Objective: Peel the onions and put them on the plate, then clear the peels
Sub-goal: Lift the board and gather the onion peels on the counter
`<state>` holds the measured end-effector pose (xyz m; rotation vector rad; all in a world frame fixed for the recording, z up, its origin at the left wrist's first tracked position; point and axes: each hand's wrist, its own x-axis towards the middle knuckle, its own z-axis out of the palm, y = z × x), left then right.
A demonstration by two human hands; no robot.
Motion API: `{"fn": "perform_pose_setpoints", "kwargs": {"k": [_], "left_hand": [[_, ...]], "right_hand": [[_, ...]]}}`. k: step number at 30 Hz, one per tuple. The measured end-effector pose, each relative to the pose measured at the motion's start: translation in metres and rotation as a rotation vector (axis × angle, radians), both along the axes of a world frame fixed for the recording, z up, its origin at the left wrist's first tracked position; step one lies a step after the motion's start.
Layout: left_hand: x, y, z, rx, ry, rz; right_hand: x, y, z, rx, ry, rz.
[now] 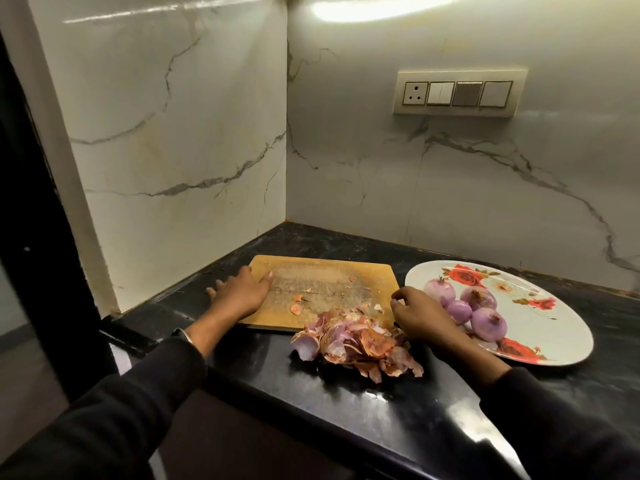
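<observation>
Four peeled onions (464, 311) lie on the flowered plate (554, 327) toward the worktop's (363, 410) right edge. Loose peels (360, 344) are heaped near the front edge, overlapping the cutting board (332, 285). Left hand (240, 292) rests flat, fingers spread, on the board's left end; right hand (419, 315), fingers curled, touches the board's right corner, beside the peels.

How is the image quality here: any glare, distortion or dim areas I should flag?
Head view: strong glare from an overhead light at the top of the marble wall; wide-angle bending of the wall edges; dim, warm light overall; specular shine on the black counter near the front edge; onions, plate and peels are reasonably sharp, while the sleeves sink into shadow.
</observation>
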<state>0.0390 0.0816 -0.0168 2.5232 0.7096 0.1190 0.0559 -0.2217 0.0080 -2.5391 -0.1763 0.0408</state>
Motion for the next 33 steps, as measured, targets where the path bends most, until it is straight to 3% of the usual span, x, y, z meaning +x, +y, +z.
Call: {"fn": "perform_pose_setpoints", "kwargs": {"k": [3,8,14,26,30,33], "left_hand": [[0.006,0.001,-0.007,-0.02,0.007,-0.043],[0.009,0.001,-0.009,-0.132,-0.191,0.057],[0.005,0.002,-0.008,-0.212,-0.364,0.087],[0.005,0.01,0.003,-0.603,-0.841,0.275],[0.006,0.007,0.009,-0.745,-0.942,0.2],[0.006,0.007,0.01,-0.734,-1.012,0.177]], "right_hand": [[0.003,0.009,0.0,0.013,0.056,0.003],[0.012,0.019,-0.003,0.108,0.114,-0.051],[0.022,0.026,-0.012,0.506,0.179,-0.145],[0.039,0.031,-0.016,0.86,0.026,-0.395],[0.047,0.03,-0.013,0.938,-0.068,-0.419],[0.046,0.027,-0.005,1.062,-0.077,-0.405]]}}
